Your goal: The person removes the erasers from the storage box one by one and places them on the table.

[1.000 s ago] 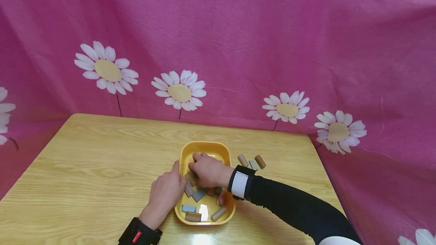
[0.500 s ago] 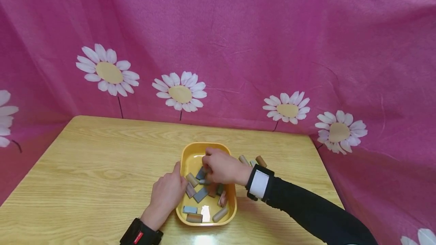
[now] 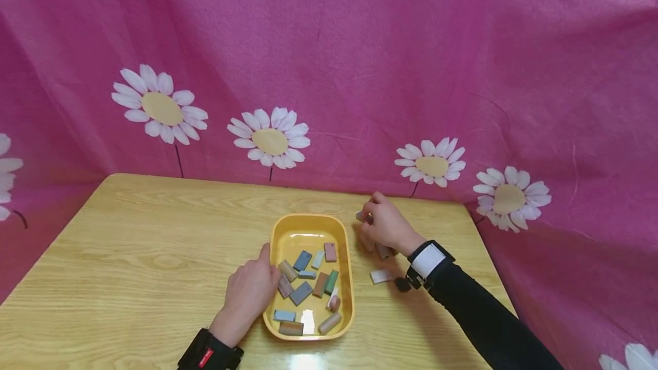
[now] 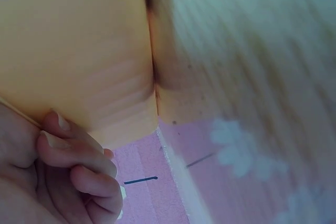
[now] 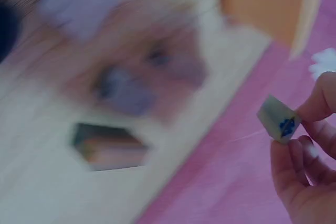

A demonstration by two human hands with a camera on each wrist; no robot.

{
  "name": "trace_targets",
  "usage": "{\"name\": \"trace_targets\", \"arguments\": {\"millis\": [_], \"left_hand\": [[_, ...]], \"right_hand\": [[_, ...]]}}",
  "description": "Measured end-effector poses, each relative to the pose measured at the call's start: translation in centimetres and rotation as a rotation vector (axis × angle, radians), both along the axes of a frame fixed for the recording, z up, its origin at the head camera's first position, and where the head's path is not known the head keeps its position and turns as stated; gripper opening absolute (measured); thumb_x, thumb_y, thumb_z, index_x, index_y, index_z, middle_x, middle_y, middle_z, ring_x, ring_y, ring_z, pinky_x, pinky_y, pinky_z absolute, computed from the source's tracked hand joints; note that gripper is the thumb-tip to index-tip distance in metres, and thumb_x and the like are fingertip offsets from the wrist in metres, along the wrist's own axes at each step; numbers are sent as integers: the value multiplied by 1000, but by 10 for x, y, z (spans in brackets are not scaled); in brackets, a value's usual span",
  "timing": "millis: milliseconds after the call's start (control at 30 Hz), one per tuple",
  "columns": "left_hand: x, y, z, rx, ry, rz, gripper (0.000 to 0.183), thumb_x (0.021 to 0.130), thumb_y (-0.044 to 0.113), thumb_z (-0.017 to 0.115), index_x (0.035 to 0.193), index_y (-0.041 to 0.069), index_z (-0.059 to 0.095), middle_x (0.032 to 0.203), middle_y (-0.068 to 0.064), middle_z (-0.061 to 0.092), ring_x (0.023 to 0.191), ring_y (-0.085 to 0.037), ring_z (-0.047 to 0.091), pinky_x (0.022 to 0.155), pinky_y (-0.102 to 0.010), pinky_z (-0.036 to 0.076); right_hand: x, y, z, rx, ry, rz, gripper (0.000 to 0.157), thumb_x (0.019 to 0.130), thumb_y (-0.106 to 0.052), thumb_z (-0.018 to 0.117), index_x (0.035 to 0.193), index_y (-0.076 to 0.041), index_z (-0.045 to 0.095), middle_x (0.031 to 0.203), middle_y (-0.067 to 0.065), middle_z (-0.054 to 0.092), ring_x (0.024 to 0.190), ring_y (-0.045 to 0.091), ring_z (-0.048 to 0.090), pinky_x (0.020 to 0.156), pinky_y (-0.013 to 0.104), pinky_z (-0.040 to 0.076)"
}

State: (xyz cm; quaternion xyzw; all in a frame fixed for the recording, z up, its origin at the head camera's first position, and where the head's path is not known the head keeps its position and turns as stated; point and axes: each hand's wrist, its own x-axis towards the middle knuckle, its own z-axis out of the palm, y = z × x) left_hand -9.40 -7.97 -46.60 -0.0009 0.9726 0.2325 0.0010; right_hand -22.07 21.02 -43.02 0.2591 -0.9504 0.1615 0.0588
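Note:
A yellow tray (image 3: 352, 284) with rounded corners holds several small blocks, among them a green block (image 3: 331, 282), a brown block (image 3: 320, 285) and a dark grey block (image 3: 301, 293). My left hand (image 3: 252, 287) grips the tray's left rim; in the left wrist view its curled fingers (image 4: 79, 153) lie against the outer wall. To the right of the tray, my right hand (image 3: 388, 224) pinches a small grey block (image 5: 278, 119) between thumb and fingertips. A blue mark shows on that block's end. In the head view the right hand partly covers blocks on the table.
On the wooden table (image 3: 169, 244), a white block (image 3: 381, 276) and a small black piece (image 3: 402, 285) lie right of the tray. The right wrist view shows a brown block (image 5: 113, 148) near the table's edge. A pink flowered cloth (image 3: 339, 73) hangs behind.
My right hand has left the tray and moved right over the table with a grey block pinched in its fingers. My left hand stays at the tray's left rim.

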Motion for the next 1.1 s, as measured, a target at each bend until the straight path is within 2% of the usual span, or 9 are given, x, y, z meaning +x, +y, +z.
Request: {"name": "trace_targets", "arguments": {"millis": [100,233,367,500,700,867,1100], "left_hand": [[-1,0,1,10,-15,1,55,87,24,45,137,0,37,58,-2,45,46,-15,42,42,-31,32],[0,1,-2,16,-29,0,56,87,24,45,138,0,36,58,-1,45,46,-14,42,42,-30,32],[0,1,-3,14,-27,2,56,87,24,45,138,0,36,58,-1,45,45,-14,42,41,-30,32],[-1,0,-2,8,-17,2,55,87,24,45,137,0,37,57,-1,44,45,-14,42,41,-30,32],[-2,0,-1,16,-2,1,55,87,24,45,136,0,37,57,-1,44,45,-14,42,41,-30,32],[-1,0,0,26,-7,2,55,87,23,45,137,0,37,57,-1,44,44,-13,42,41,-30,32],[-1,1,0,24,-19,2,57,87,24,45,137,-1,36,57,-1,44,44,-14,42,41,-30,32]], "right_hand": [[-10,10,-17,5,-2,-34,8,72,-17,65,77,-12,62,87,1,42,73,15,45,66,28,41],[-15,20,-33,46,6,-41,8,70,-15,65,75,-11,61,82,3,42,70,16,44,63,29,41],[-17,23,-42,105,-12,-23,8,68,-14,65,73,-14,59,81,3,43,68,15,45,63,28,41],[-18,21,-43,140,-48,-16,8,69,-13,65,75,-16,60,80,0,45,68,14,46,64,27,42],[-18,17,-33,197,-88,-2,14,72,-14,65,86,-14,65,81,-1,48,69,14,48,67,29,42],[-14,5,-15,241,-106,20,17,79,-20,62,94,-14,67,84,-2,53,73,12,51,72,30,43],[2,-38,19,244,-18,118,23,79,-21,62,100,-16,66,94,0,58,81,13,54,75,31,44]]}}
